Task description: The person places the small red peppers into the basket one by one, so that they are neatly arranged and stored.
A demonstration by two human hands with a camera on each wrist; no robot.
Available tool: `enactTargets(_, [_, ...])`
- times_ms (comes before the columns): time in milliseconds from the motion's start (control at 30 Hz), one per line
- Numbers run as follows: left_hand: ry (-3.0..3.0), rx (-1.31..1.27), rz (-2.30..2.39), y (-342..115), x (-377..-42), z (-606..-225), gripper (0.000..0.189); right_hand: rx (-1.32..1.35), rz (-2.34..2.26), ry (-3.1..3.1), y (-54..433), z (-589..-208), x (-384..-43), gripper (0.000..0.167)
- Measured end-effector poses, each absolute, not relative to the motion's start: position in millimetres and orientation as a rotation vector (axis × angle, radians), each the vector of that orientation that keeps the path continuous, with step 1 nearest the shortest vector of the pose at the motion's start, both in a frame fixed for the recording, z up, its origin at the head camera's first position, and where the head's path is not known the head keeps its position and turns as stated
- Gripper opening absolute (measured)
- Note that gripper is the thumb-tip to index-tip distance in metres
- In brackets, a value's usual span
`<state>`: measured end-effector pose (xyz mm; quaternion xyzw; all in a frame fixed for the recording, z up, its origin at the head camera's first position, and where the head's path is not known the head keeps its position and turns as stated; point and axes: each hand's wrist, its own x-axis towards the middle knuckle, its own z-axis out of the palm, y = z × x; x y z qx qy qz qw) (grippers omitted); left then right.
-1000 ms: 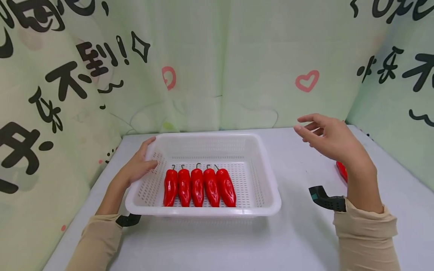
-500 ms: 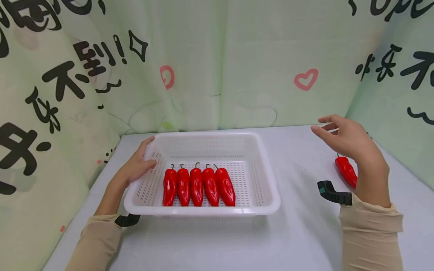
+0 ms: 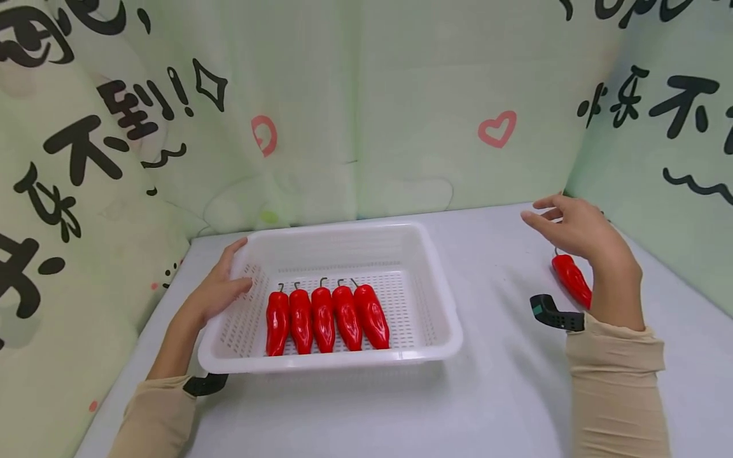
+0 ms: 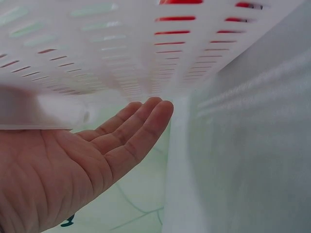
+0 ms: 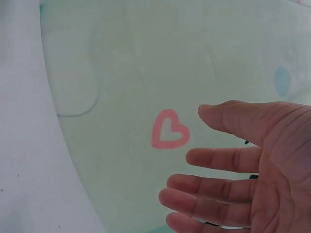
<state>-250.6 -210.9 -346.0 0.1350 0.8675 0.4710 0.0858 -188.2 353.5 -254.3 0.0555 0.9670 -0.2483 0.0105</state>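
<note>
A white perforated plastic basket (image 3: 343, 364) stands at the table's middle, its near side showing a shadow below. Several glossy red chili peppers (image 3: 323, 321) lie side by side inside it, green stems pointing away from me. My left hand (image 3: 220, 286) grips the basket's left side, thumb over the rim; in the left wrist view the other fingers (image 4: 141, 131) reach out straight under the holed basket wall (image 4: 112, 43). My right hand (image 3: 578, 229) is raised over the table's right side, fingers relaxed and holding nothing. Partly behind that forearm lies another red chili pepper (image 3: 571, 280) on the table.
The white table (image 3: 366, 420) ends at a pale green curtain (image 3: 412, 95) with black lettering and pink hearts, at the back and on both sides. A black wrist strap (image 3: 555, 313) sticks out from the right sleeve.
My right hand has moved right, away from the basket, uncovering the loose chili pepper. The head view has turned slightly to the right. My left hand stays on the basket.
</note>
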Motion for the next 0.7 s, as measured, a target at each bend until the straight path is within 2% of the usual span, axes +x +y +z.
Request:
enactTargets(167, [2.574,0.419,1.427,-213,-249,-347,0.083,0.177,-0.737,2.976,362,-259,-191,0.082])
enactTargets(700, [2.564,0.417,1.447,-214,-250,-348,0.083,0.345,-0.698,2.785,407,-294,-200,0.099])
